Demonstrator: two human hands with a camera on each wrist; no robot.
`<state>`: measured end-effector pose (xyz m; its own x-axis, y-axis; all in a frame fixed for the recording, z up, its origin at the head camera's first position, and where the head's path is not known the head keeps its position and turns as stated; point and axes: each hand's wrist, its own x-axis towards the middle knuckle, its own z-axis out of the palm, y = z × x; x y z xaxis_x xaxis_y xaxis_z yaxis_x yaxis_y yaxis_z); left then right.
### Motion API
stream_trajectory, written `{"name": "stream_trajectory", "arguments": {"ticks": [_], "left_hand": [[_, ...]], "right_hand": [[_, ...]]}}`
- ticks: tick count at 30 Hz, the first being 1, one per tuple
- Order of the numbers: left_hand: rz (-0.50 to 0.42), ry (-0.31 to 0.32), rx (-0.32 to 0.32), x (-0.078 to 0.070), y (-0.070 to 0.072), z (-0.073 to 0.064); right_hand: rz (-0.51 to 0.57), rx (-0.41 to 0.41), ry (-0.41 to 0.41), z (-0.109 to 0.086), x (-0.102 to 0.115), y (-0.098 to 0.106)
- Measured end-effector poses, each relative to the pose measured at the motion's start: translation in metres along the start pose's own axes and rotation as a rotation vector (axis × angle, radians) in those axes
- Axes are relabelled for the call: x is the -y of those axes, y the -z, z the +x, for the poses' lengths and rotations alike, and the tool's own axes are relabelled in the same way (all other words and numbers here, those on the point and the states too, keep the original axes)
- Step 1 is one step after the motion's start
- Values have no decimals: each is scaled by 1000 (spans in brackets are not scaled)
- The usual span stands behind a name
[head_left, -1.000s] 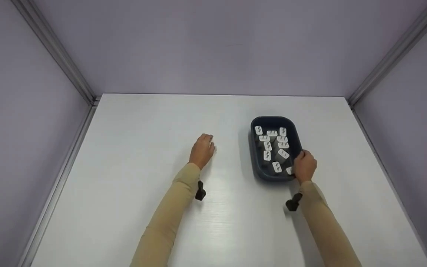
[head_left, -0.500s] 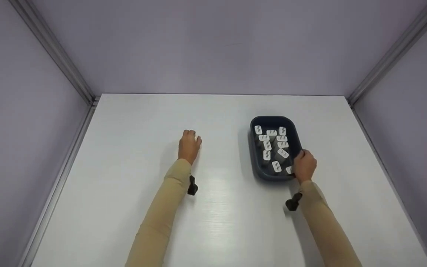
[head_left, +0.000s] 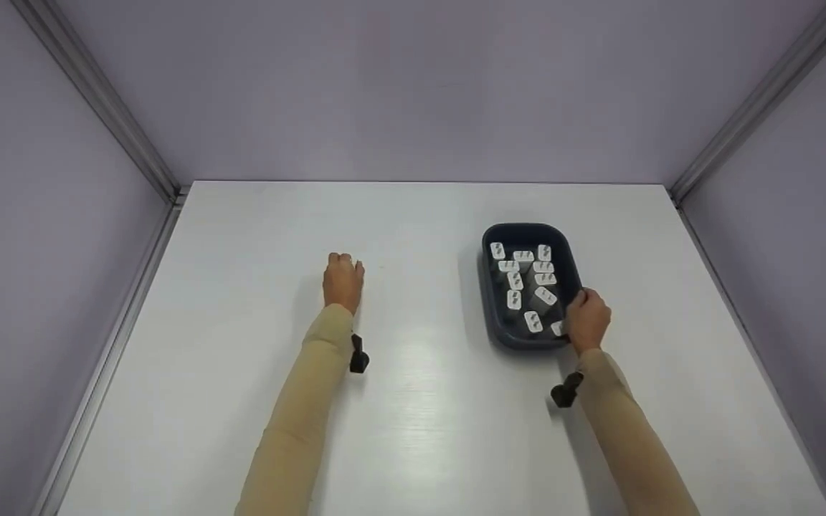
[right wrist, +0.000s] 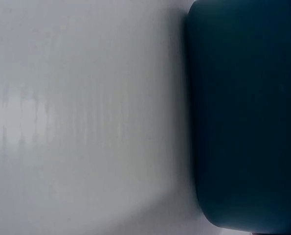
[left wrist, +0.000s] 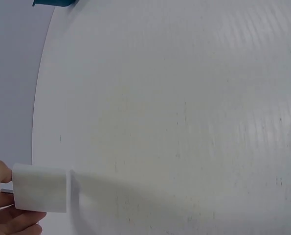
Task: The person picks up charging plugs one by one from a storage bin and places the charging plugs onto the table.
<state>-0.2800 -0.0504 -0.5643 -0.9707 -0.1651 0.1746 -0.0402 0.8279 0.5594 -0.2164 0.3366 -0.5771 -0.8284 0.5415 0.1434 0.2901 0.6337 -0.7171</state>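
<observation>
On my left side the sleeved left arm (head_left: 302, 401) reaches up from the bottom edge, leaning a little to the right, with the back of the left hand (head_left: 343, 283) turned up and its fingers pointing away from me over the white surface (head_left: 413, 430). The left wrist feed shows me that this hand pinches a white block (left wrist: 40, 188) between thumb and fingers; from the head camera the hand covers that block almost wholly, and I can't tell whether it touches the surface.

My right arm (head_left: 632, 430) slants inward from the lower right, and the right hand (head_left: 589, 320) grips the near right part of the rim of a dark blue tray (head_left: 528, 345), well apart from the left hand. Where the fingertips end against the rim I can't make out. Inside the tray I see white-topped blocks (head_left: 514, 299) with small dark marks, too small for me to read; the one nearest the right hand is partly covered.

My right wrist feed is mostly surface and the tray's side wall. At the top of the left one, a teal object (left wrist: 55, 2) is cut off by the edge.
</observation>
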Motion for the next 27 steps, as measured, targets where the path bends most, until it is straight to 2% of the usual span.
{"name": "stream_trajectory", "arguments": {"ticks": [7, 13, 21, 24, 27], "left_hand": [[74, -23, -19, 5, -4, 2], [14, 5, -11, 4, -10, 4], [-35, 103, 77, 6, -11, 3], [-51, 116, 72, 7, -13, 3], [-59, 102, 46, 8, -15, 4]], "right_hand": [[2, 8, -1, 0, 0, 3], [7, 10, 5, 0, 0, 5], [19, 28, -16, -2, 3, 4], [14, 26, -9, -3, 3, 4], [11, 12, -5, -3, 3, 3]]}}
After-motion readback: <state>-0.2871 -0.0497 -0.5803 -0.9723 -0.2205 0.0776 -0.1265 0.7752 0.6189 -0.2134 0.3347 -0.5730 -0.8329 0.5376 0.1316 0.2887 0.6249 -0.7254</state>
